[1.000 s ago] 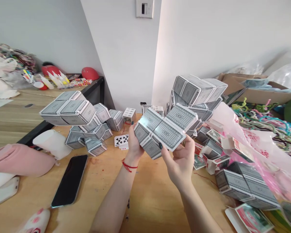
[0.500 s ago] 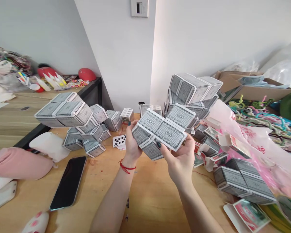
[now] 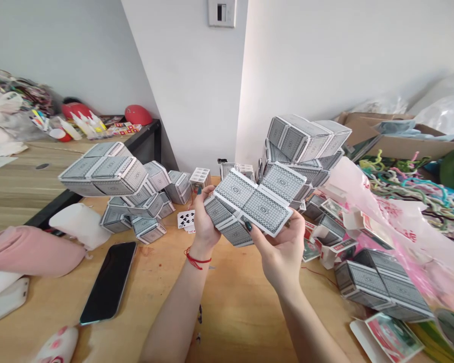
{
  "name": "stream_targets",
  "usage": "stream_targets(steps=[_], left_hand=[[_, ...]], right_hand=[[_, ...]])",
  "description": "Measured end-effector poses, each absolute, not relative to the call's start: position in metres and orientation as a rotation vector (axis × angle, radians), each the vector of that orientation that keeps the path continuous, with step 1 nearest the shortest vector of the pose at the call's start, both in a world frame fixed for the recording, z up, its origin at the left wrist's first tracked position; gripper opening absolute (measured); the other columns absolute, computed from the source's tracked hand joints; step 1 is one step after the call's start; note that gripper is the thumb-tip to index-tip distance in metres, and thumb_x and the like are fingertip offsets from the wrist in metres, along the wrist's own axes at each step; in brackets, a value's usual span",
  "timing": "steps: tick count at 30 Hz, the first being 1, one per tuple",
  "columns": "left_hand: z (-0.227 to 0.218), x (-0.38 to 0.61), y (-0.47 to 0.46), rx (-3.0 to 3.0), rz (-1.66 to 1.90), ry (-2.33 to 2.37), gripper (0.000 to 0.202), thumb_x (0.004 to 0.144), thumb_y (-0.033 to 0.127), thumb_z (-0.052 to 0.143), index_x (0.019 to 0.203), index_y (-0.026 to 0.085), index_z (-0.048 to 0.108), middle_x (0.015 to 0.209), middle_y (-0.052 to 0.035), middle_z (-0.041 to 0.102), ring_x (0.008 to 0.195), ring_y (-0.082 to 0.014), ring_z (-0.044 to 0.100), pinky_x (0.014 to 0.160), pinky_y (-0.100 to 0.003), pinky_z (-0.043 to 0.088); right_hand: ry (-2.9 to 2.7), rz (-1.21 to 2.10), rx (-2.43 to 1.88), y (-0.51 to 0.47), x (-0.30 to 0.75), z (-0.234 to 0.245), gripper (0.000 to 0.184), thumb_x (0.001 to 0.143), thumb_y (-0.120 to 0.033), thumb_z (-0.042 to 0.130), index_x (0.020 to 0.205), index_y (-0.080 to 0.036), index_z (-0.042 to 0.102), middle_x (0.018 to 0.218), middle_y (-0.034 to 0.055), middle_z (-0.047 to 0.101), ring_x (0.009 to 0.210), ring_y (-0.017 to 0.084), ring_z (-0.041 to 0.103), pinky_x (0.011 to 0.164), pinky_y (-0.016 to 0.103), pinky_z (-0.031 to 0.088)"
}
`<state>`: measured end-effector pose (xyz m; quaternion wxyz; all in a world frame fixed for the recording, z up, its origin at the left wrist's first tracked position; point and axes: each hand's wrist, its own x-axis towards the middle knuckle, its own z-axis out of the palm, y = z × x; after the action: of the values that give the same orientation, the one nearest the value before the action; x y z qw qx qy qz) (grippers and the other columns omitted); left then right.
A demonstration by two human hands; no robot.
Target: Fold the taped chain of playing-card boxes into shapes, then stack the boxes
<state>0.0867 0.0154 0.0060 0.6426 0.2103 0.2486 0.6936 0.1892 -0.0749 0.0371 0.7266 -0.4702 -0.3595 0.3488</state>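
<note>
Both hands hold one piece of joined grey-backed playing cards (image 3: 254, 201) above the wooden table, patterned backs facing up. At its left end my left hand (image 3: 207, 217) is closed, thumb along the edge. My right hand (image 3: 282, 242) grips the lower right side, its dark-nailed thumb on top and its fingers underneath. Behind the held piece on the right rises a stack of folded card blocks (image 3: 306, 143). Another stack of card blocks (image 3: 124, 181) stands to the left. Some loose playing cards (image 3: 186, 220) lie face up beside my left hand.
A black phone (image 3: 109, 282) and a pink roll-shaped item (image 3: 34, 251) lie at left. On the right are card boxes (image 3: 336, 252), more card blocks (image 3: 382, 285) and a pink plastic bag (image 3: 389, 212). Glue bottles (image 3: 85, 125) stand on the far left table (image 3: 18, 176).
The view has shifted slightly, so the surroundings appear a little further right. Both hands keep the same grip on the joined cards.
</note>
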Motion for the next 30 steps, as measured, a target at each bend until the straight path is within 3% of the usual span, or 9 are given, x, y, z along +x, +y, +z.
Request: stream_targets(steps=[17, 30], left_hand=[[0.002, 0.091, 0.018, 0.365, 1.561, 0.599, 0.026, 0.079, 0.043, 0.054, 0.088, 0.02, 0.061, 0.082, -0.0003, 0.066, 0.077, -0.0168, 0.063, 0.071, -0.028, 0.047], [0.0, 0.087, 0.021, 0.419, 1.585, 0.611, 0.028, 0.081, 0.045, 0.051, 0.09, 0.021, 0.062, 0.084, -0.0014, 0.066, 0.077, -0.0169, 0.063, 0.069, -0.028, 0.049]], right_hand=[[-0.909, 0.758, -1.034, -0.073, 0.191, 0.029, 0.05, 0.069, -0.022, 0.072, 0.108, -0.025, 0.04, 0.103, 0.0068, 0.063, 0.095, 0.02, 0.064, 0.085, 0.038, 0.052], [-0.932, 0.82, -1.077, -0.069, 0.195, 0.028, 0.047, 0.069, -0.025, 0.073, 0.106, -0.024, 0.043, 0.11, 0.0092, 0.064, 0.102, 0.021, 0.064, 0.089, 0.039, 0.051]])
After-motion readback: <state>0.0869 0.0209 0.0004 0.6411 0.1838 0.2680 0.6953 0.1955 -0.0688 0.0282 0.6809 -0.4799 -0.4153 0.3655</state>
